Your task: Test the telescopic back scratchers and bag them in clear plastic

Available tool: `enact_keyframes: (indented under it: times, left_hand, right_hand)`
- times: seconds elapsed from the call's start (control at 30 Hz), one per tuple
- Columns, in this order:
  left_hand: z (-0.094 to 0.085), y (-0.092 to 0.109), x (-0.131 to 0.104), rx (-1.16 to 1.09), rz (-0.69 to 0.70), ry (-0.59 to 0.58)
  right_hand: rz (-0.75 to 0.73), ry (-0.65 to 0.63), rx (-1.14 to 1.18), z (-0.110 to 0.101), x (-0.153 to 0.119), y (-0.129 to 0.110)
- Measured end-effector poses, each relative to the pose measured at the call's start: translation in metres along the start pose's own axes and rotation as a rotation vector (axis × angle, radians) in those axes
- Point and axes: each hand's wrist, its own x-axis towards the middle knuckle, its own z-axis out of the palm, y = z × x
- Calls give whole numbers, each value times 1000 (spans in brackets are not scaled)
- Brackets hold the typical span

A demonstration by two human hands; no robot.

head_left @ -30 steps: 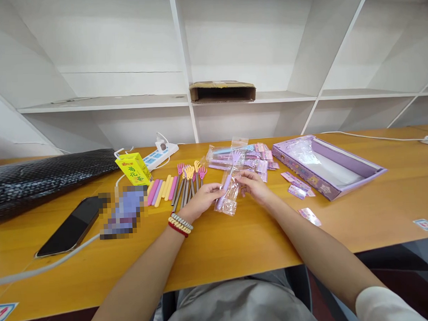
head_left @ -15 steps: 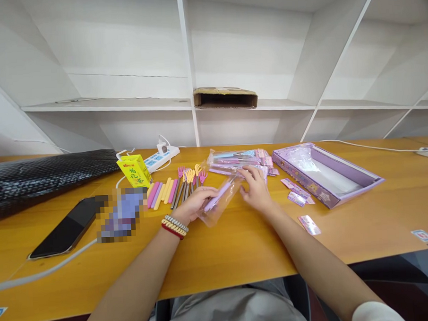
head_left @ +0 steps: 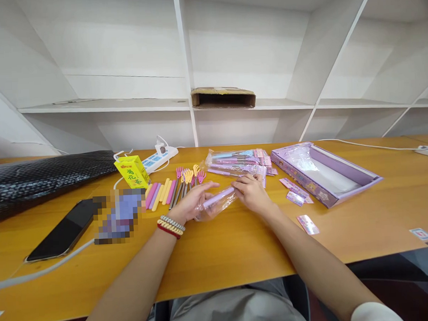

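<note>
A clear plastic bag [head_left: 211,212] with a lilac handle [head_left: 220,196] inside stretches between my two hands above the table. At the bag's near left end, my left hand [head_left: 191,202] holds the film, its thumb lifted away. My right hand [head_left: 254,194] has its fingers pinched on the other end, and they hide that part. Just behind my left hand lie several small back scratchers [head_left: 188,176] with pink and yellow hand-shaped heads on metal rods. Loose pink, purple and yellow handles [head_left: 163,193] lie beside them. Farther back is a pile of bagged back scratchers [head_left: 235,159].
An open purple box [head_left: 329,200] stands on the right, with small printed cards [head_left: 308,224] near it. On the left are a black phone [head_left: 61,231], a yellow drink carton [head_left: 132,172], a power strip [head_left: 160,159] and a black wrapped roll [head_left: 51,179]. White shelves rise behind.
My right hand has drawn its fingers together on the bag's far end. My left thumb has risen off the bag, and the handle lies at a flatter angle.
</note>
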Motion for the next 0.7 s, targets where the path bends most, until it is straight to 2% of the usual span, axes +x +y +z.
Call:
enact_keyframes:
  times: [0.07, 0.13, 0.27, 0.37, 0.53, 0.7]
  left_hand:
    - [-8, 3, 0, -156, -4, -92]
    - [-16, 5, 0, -293, 61, -171]
    - [-20, 2, -1, -423, 232, -185]
    - [-13, -2, 2, -373, 240, -106]
    - [1, -9, 10, -206, 258, 152]
    - [8, -16, 16, -156, 277, 328]
  right_hand:
    - [42, 46, -38, 1, 0, 1]
    - [84, 95, -74, 3, 0, 4]
    - [163, 179, -140, 6, 1, 11]
    - [184, 207, -174, 7, 1, 16]
    - [183, 190, -174, 8, 0, 15]
    - [209, 168, -192, 12, 0, 9]
